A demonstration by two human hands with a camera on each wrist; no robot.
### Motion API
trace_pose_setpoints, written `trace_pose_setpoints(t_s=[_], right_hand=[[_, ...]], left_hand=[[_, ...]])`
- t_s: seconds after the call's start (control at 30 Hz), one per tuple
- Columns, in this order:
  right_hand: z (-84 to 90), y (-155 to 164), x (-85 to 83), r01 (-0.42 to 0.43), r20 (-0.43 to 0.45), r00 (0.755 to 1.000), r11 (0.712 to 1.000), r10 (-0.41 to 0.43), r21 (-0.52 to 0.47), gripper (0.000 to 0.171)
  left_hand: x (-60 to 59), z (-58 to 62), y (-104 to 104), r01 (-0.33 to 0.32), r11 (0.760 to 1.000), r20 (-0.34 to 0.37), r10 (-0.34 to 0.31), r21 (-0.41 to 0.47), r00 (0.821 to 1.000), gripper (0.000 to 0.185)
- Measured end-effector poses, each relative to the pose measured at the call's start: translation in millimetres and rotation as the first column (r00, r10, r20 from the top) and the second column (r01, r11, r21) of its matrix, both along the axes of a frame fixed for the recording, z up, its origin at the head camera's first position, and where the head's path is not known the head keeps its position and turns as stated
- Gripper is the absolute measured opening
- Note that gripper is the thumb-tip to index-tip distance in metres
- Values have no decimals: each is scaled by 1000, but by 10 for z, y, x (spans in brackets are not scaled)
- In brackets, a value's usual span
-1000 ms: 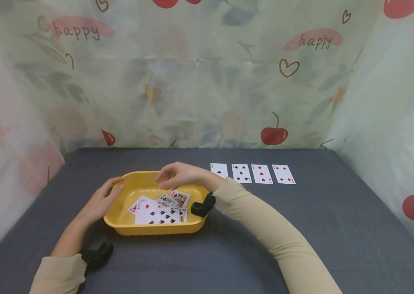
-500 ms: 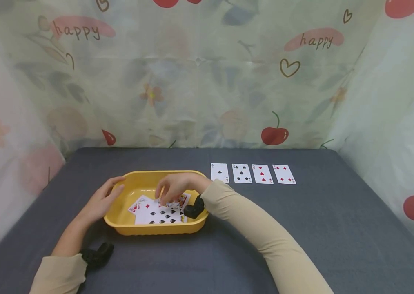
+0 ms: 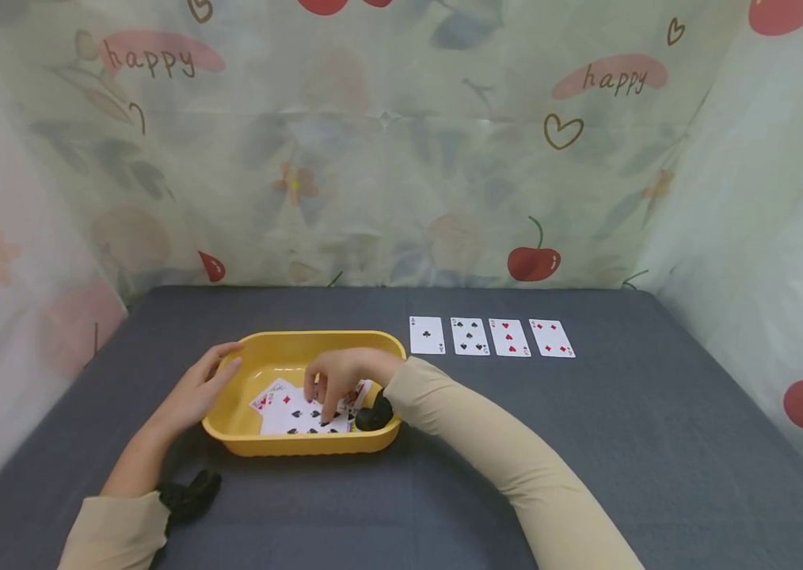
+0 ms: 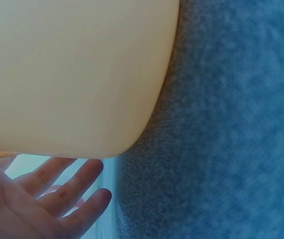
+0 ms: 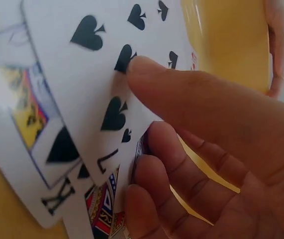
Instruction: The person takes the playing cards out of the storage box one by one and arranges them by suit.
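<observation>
A yellow plastic tray (image 3: pixel 302 446) holds a loose heap of playing cards. My right hand (image 3: pixel 344 376) reaches down into it. In the right wrist view, its thumb lies on the face of a seven of spades (image 5: pixel 82 64), with fingertips curled at the card's edge, so the card is pinched. A king of spades (image 5: pixel 47 169) and another face card (image 5: pixel 102 204) lie beneath it. My left hand (image 3: pixel 195 388) rests at the tray's left end. In the left wrist view, its fingers (image 4: pixel 77 191) spread loosely beside the tray's outer wall; the thumb is hidden there.
Right of the tray, a row of cards lies face up: an ace of clubs (image 3: pixel 427 336), a five of spades (image 3: pixel 470 337), a three of hearts (image 3: pixel 510 338) and a four of diamonds (image 3: pixel 552 339). A printed curtain (image 3: pixel 387 174) borders the dark tablecloth (image 3: pixel 515 412).
My right hand has lowered from above the tray onto the cards and moved toward its near side, taking the seven of spades between thumb and fingers. The left hand has stayed in place.
</observation>
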State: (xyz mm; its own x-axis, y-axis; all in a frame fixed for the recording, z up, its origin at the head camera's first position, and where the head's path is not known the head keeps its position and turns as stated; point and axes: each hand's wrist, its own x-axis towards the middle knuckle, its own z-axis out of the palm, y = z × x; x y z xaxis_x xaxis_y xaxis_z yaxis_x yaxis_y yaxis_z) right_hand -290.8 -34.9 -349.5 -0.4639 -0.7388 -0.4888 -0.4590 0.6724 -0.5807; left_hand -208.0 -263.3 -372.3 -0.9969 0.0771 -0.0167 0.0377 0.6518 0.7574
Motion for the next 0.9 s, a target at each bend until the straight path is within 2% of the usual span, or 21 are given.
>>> trace_pose_setpoints(t_s=[0.23, 0.43, 0.7, 0.9], right_hand=[[-20, -12, 35, -5, -51, 999, 1000, 6, 23, 27], [-21, 5, 8, -26, -21, 999, 999, 27, 30, 22], [49, 95, -49, -57, 85, 994, 996, 63, -73, 12], [124, 145, -69, -8, 111, 993, 988, 25, -152, 13]], left_hand=[[7, 10, 15, -7, 1000, 0, 7, 1, 1000, 58], [1, 5, 11, -2, 1000, 2, 2, 2, 1000, 58], [-6, 8, 16, -4, 1000, 20, 4, 10, 1000, 60], [-11, 0, 11, -4, 1000, 25, 4, 5, 1000, 60]])
